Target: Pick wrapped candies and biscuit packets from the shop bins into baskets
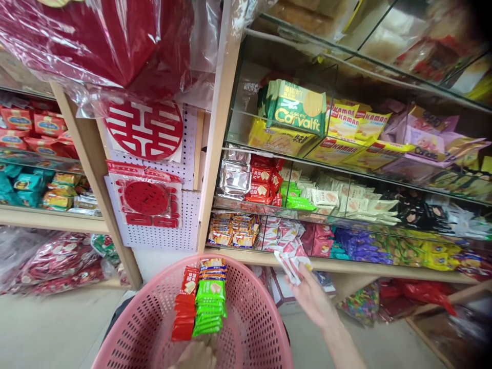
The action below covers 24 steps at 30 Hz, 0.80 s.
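My right hand (312,294) is closed around a few white-and-pink snack packets (289,266), held just in front of the lowest shelf. Behind them lie similar white-and-pink packets (282,231) in a shelf compartment. Down in the pink plastic basket (154,287), my left hand (195,354) is at the near end of the packet rows. Its fingers are blurred and partly hidden, so its grip does not show. Two rows lie in the basket: red packets (183,312) on the left, and green packets (209,307) on the right with orange-and-blue packets (212,267) beyond them.
Glass shelves with dividers hold green biscuit packs (295,105), yellow packs (353,125), white packets (357,200) and purple packets (363,246). A wooden upright (217,133) stands beside a pegboard with red paper decorations (146,130). A plastic-wrapped red package (115,41) hangs overhead at left.
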### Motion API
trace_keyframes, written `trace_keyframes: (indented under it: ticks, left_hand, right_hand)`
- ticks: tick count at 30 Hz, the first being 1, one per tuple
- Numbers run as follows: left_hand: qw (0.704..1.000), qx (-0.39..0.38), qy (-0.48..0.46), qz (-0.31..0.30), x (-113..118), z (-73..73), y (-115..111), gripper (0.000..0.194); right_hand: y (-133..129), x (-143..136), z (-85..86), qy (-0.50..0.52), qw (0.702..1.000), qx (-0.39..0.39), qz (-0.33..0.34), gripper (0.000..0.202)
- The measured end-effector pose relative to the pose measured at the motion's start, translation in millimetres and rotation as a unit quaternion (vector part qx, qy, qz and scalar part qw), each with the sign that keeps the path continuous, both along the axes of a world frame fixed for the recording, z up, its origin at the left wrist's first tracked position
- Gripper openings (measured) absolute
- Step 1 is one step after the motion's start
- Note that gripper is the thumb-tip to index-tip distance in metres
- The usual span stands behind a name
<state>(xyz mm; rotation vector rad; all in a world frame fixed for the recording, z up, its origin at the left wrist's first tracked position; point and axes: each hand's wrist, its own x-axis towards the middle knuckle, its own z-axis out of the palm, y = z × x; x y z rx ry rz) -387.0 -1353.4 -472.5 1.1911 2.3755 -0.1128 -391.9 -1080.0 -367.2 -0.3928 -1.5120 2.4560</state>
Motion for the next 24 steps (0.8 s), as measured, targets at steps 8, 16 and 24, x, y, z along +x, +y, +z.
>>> trace_keyframes:
  ticks: [8, 16, 24]
  left_hand:
    - [0.998, -0.006, -0.055, 0.01, 5.4, 25.2, 3.6, 0.049]
    - [1.0, 0.004, -0.013, -0.028, 8.4, 12.1, 2.7, 0.05]
    - [0.999, 0.001, 0.023, -0.039, 10.7, 5.5, 1.5, 0.048]
  right_hand:
    - [-90.0, 37.2, -29.3, -0.1, 0.976, -0.185, 0.061, 0.023]
    - [-132.4, 52.8, -85.8, -0.342, 0.911, -0.217, -0.08, 0.022]
    - [-145.4, 32.0, -137.4, -0.342, 0.927, -0.072, -0.135, 0.027]
